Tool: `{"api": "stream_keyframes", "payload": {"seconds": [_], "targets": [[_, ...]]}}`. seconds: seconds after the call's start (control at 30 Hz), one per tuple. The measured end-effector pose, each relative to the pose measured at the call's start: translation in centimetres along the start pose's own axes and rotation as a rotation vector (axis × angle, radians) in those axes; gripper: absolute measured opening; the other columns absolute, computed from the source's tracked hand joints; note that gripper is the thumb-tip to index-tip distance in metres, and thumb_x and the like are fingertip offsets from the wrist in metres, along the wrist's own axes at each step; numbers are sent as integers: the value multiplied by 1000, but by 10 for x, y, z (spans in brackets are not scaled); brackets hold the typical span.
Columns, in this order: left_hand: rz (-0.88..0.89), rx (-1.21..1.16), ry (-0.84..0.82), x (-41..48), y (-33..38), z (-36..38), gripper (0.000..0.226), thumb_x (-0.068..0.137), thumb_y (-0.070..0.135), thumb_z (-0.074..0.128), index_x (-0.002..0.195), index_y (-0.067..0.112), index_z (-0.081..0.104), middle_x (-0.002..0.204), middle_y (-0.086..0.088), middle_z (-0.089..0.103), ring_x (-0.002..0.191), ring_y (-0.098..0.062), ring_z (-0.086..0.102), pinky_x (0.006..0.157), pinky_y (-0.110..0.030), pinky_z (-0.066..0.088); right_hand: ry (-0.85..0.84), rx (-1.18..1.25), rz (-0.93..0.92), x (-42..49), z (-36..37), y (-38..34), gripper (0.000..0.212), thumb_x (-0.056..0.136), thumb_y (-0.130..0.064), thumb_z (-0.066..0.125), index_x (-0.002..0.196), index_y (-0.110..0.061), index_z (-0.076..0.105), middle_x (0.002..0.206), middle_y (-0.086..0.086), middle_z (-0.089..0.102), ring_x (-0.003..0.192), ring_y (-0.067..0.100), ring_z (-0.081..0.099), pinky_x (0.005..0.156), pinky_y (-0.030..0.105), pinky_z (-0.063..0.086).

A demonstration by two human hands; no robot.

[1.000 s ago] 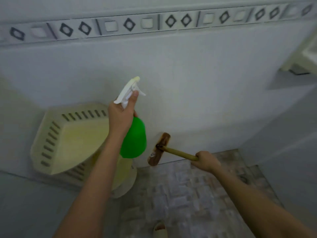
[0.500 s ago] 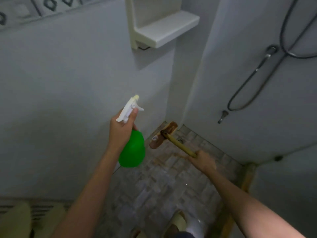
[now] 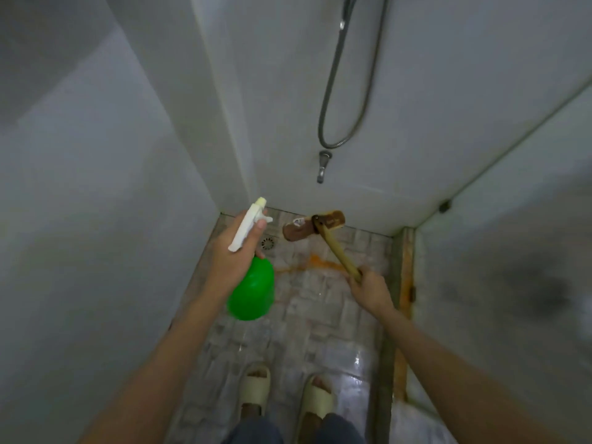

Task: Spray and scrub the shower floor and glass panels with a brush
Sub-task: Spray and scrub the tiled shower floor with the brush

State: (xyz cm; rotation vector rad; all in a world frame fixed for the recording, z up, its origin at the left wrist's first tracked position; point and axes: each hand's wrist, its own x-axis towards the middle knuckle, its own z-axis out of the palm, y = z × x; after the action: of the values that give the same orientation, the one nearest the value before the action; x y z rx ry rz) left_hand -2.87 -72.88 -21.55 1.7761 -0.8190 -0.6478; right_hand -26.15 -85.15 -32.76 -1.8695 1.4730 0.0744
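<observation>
The left hand (image 3: 235, 254) was clamped round the neck of a bottle (image 3: 253, 291). Its green body hung below the fist, and its white spray head (image 3: 248, 227) stuck up with the nozzle toward the far wall (image 3: 416, 123). One fingertip lay against the trigger. The bottle was held in the air over the left side of the floor (image 3: 320, 325), touching nothing but the hand.

The right hand (image 3: 368, 288) was closed round the near end of the brush (image 3: 315, 225), its fingers wrapped about the yellowish handle (image 3: 339, 251). The handle slanted away from the fist, far and to the left. The brown brush head lay crosswise at the far edge of the floor, close to the foot of the far wall. Whether the bristles touched the tiles could not be told.

A round drain (image 3: 267, 242) sat in the tiles just left of the brush head, beside the spray head in this view. An orange stain (image 3: 320, 266) spread over the tiles beneath the handle, between the two hands.

On the far wall a hose (image 3: 349, 75) hung in a loop, with a tap (image 3: 323, 166) below it. The glass panel (image 3: 512, 267) stood on the right, and a rust-orange sill (image 3: 404, 283) ran along its foot. At the near edge, two feet in pale sandals (image 3: 254, 389) stood on wet, shiny tiles.
</observation>
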Motion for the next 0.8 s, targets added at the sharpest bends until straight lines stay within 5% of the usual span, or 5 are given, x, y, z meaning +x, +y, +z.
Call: {"api": "stream_keyframes", "payload": {"seconds": [0.17,0.33,0.47,0.6,0.8], "targets": [[56,74,-170,37,-96,63,34,97,44,53,124,26,64,89,-20,71,54,-11,61,58,-29,54,88,53,147,62,56,66,18,97,-31,51,95,-13,51,72,2,55,59,17,53,52,30,44],[125,193,-276,67,-219,128,25,102,41,52,116,25,63,66,-4,63,54,-16,62,58,-36,51,200,74,231,137,135,140,24,96,-33,53,98,-10,54,79,6,59,66,22,57,58,33,49],[185,234,-355,81,-319,179,26,103,39,51,121,23,62,65,-5,65,49,-14,64,51,-25,50,265,88,274,196,198,199,21,95,-32,55,95,-11,53,79,6,57,63,21,53,56,30,45],[215,265,-405,90,-404,222,21,103,36,51,103,18,62,61,-4,60,46,-12,63,45,-14,44,328,92,261,255,251,253,21,95,-32,53,96,-10,55,79,5,58,69,23,57,59,31,47],[294,327,-495,95,-493,262,28,102,41,50,100,16,62,57,-2,62,43,-12,63,48,-31,52,382,3,235,312,294,315,20,94,-33,54,90,-13,55,76,3,55,69,22,51,59,29,38]]}}
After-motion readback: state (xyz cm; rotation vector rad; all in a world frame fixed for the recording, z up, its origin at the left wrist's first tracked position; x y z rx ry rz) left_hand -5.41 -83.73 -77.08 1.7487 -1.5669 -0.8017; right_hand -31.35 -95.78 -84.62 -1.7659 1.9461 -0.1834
